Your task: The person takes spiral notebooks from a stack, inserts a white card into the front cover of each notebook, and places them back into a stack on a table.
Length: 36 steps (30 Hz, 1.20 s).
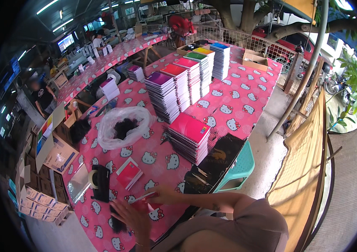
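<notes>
My right hand (164, 195) grips the edge of a small red notebook (145, 205) close to my body. My left hand (131, 217) is beside it, fingers stretched out and spread, its thumb side near the notebook. Some black material (118, 226) lies under and beside my left hand; its kind is hard to make out. Just beyond my hands lie a few red-covered notebooks (129, 173) with white edges. Left of them stands a black tape dispenser (101, 185) with a tape roll, next to clear plastic sheets (79, 183).
A stack of red spiral notebooks (189, 128) stands ahead, with tall coloured notebook stacks (161, 98) behind. A plastic bag (103, 132) holds black coils. Cardboard boxes (61, 155) line the left. A green stool (241, 161) stands right of the pink table (237, 110).
</notes>
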Each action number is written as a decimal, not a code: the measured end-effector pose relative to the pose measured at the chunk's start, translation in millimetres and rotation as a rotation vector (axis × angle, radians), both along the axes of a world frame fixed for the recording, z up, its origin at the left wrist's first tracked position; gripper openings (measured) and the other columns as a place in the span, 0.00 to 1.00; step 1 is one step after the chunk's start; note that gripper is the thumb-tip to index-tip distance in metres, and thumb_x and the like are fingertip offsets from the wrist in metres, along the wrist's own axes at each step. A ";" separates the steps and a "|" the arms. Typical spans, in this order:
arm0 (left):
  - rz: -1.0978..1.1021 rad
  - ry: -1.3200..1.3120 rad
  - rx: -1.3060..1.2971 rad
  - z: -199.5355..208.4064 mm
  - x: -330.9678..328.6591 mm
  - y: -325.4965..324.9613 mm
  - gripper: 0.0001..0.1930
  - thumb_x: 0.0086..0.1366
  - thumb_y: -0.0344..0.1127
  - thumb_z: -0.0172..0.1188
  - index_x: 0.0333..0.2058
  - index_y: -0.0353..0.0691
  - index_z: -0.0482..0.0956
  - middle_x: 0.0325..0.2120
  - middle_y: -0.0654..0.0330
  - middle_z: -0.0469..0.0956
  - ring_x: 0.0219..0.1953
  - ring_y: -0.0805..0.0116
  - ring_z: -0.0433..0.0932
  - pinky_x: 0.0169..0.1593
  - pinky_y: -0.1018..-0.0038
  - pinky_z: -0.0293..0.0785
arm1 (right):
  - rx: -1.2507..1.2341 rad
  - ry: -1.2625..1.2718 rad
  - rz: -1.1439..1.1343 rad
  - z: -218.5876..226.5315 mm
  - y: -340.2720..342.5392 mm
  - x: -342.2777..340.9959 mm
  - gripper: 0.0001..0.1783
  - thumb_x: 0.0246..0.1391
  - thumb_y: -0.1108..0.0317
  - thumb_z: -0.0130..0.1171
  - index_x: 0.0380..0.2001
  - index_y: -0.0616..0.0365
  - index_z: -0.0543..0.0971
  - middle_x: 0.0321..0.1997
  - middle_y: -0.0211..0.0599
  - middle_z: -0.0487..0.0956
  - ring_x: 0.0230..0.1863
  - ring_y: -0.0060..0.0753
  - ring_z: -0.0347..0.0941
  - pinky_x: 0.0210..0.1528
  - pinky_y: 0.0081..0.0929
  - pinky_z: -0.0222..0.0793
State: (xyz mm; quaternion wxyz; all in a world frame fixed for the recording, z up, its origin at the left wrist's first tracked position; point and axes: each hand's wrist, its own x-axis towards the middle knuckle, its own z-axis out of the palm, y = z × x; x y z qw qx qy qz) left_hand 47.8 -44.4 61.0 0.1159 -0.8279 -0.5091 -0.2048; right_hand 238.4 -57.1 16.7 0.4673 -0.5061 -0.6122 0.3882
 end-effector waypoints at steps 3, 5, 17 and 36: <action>-0.031 0.187 -0.080 -5.8 -7.1 13.4 0.48 0.61 0.51 0.61 0.69 0.25 0.50 0.71 0.38 0.48 0.75 0.40 0.41 0.72 0.37 0.29 | -0.250 0.281 -0.006 12.5 3.0 -2.3 0.19 0.58 0.60 0.65 0.52 0.51 0.81 0.36 0.37 0.83 0.33 0.25 0.77 0.37 0.30 0.74; -0.078 0.170 -0.168 -15.4 -9.4 -15.2 0.44 0.65 0.49 0.54 0.69 0.25 0.48 0.71 0.38 0.46 0.75 0.41 0.41 0.72 0.38 0.28 | -0.235 0.249 -0.018 15.6 -0.4 -2.9 0.19 0.58 0.60 0.65 0.52 0.53 0.81 0.34 0.37 0.83 0.32 0.24 0.77 0.37 0.29 0.73; -0.089 0.059 -0.058 30.4 -0.7 10.1 0.47 0.65 0.56 0.52 0.69 0.23 0.46 0.70 0.34 0.46 0.74 0.38 0.41 0.72 0.41 0.30 | -0.131 0.239 0.007 30.5 2.0 -15.2 0.20 0.59 0.63 0.64 0.53 0.56 0.80 0.38 0.39 0.85 0.39 0.22 0.79 0.43 0.28 0.76; -0.415 -0.119 -0.054 24.3 1.0 -4.4 0.44 0.70 0.62 0.45 0.67 0.24 0.54 0.67 0.32 0.54 0.72 0.35 0.49 0.70 0.38 0.39 | 0.034 0.119 -0.026 48.3 4.2 -15.8 0.28 0.60 0.68 0.61 0.64 0.51 0.73 0.43 0.46 0.85 0.42 0.25 0.80 0.48 0.29 0.75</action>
